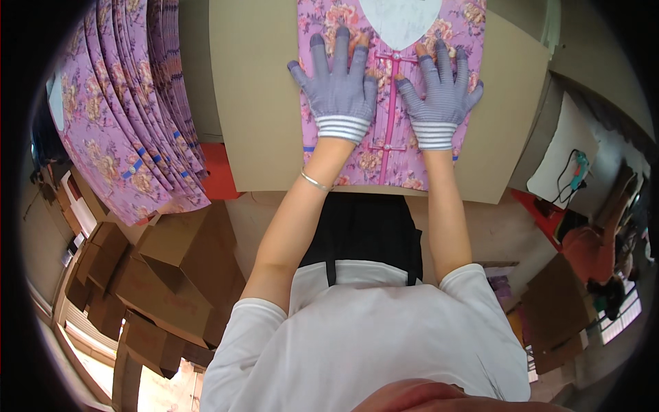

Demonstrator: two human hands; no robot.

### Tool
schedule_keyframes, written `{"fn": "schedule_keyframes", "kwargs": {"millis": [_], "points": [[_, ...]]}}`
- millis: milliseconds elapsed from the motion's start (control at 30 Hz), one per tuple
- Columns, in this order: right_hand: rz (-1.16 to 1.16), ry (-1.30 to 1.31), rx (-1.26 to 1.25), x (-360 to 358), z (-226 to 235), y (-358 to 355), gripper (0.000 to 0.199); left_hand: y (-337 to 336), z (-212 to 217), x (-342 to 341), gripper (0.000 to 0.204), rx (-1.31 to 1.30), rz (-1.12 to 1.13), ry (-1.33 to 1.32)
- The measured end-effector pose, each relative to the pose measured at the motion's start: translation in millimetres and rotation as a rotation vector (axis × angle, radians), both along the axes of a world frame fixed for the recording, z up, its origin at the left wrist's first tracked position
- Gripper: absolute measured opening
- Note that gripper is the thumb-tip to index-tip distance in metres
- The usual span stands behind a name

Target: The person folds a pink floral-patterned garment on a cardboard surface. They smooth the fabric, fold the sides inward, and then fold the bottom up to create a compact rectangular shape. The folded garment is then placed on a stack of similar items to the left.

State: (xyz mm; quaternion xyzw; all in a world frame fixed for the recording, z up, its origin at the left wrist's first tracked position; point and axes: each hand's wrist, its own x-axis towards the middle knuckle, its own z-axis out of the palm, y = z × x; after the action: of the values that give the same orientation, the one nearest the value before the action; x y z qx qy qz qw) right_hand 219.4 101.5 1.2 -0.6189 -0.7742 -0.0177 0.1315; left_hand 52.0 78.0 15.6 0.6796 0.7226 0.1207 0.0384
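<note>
Hands point(341, 89) flat on pink floral sheet point(406, 163), fingers point(340, 56) apart

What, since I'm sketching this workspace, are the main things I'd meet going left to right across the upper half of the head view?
Fanned stack of purple floral pieces, gloved left hand, pink central strip, gloved right hand, teal tool with a black cord.

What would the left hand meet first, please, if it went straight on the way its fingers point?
The left hand would seemingly cross more floral sheet; nothing else shows ahead before the picture's edge, though depth is uncertain.
</note>
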Motion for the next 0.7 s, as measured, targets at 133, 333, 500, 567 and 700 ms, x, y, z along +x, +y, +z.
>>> {"fn": "schedule_keyframes", "kwargs": {"millis": [133, 333, 500, 567, 700], "points": [[-0.001, -0.037, -0.028, 1, -1, 0, 0.058, 1, 0, 2, 0.052, 0.032, 0.01, -0.033], [0.016, -0.017, 0.028, 2, -6, 2, 0.058, -1, 9, 3, 0.054, -0.046, -0.015, -0.089], [0.01, -0.021, 0.017, -2, -1, 4, 0.055, 0, -3, -3, 0.049, 0.059, -0.058, -0.015], [0.008, -0.029, 0.015, -3, 1, 3, 0.054, 0, -4, -3, 0.048, 0.051, -0.053, -0.029], [-0.013, -0.052, -0.013, -4, 1, 2, 0.057, -2, -2, -2, 0.047, 0.025, -0.054, -0.049]]}}
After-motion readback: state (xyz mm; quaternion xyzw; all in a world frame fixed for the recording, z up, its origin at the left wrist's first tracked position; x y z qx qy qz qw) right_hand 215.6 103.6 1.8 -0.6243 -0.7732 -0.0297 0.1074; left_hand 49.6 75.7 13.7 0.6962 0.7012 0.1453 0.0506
